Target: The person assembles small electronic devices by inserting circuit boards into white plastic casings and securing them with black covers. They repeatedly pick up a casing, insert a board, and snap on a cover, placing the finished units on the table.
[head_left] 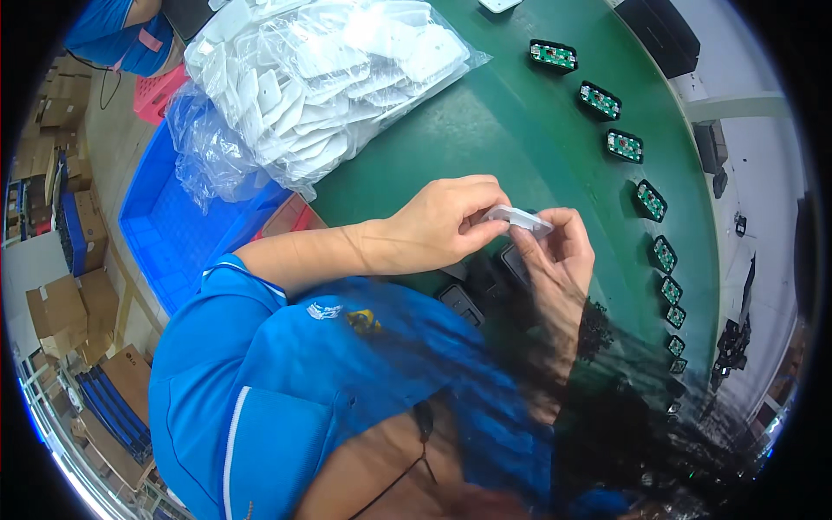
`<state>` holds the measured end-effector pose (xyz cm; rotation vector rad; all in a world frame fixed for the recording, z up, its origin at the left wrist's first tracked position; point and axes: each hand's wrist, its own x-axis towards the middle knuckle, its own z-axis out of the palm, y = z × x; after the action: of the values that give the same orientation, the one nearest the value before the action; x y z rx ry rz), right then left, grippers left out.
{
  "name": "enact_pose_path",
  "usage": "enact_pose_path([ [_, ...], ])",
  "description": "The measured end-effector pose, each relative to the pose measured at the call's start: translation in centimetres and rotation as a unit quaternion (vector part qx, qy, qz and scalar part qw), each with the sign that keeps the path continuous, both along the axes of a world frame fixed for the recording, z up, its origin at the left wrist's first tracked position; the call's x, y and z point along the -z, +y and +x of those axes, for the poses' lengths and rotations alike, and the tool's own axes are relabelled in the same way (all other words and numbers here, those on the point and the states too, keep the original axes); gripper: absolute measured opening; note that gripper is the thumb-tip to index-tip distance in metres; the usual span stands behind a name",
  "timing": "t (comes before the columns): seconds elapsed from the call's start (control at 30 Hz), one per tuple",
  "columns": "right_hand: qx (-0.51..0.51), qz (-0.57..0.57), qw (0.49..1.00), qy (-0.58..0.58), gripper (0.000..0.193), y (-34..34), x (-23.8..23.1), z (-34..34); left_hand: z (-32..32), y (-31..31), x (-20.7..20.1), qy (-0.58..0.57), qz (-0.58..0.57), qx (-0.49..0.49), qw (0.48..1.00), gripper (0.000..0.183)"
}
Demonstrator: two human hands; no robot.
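A small white plastic cover (522, 220) is held above the green table, its edge turned up. My left hand (446, 221) pinches its left end between thumb and fingers. At its right end, my right hand (559, 256) grips it with thumb and bent fingers. Below my hands, close to my body, lie dark casings (461, 303), partly hidden by my hand, arm and strands of hair. Farther left, a clear plastic bag (338, 87) is heaped with many similar white covers.
Black casings with green circuit boards (625, 146) run in a curved row along the table's (407, 156) right side. A blue crate (173, 199) stands left of the table, near a pink basket (159, 94). Another person's blue sleeve (108, 35) shows at the upper left.
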<state>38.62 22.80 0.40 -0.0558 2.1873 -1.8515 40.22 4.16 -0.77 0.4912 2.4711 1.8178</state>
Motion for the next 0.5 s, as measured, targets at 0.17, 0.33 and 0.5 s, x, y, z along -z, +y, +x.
enact_pose_path([
  [0.17,-0.008,0.001,0.999,0.031,0.019,0.2,-0.4,-0.5,-0.4,-0.1,-1.0,-0.148,0.128,0.016,0.98,0.011],
  [0.33,0.004,-0.037,0.997,-0.063,0.021,-0.5,1.3,-2.0,-2.3,-1.1,1.1,-0.194,0.245,-0.011,0.95,0.013],
  [0.5,-0.057,0.015,0.995,0.076,0.027,-0.5,3.5,-8.6,-6.6,-2.6,2.9,-0.105,0.06,-0.097,0.988,0.01],
])
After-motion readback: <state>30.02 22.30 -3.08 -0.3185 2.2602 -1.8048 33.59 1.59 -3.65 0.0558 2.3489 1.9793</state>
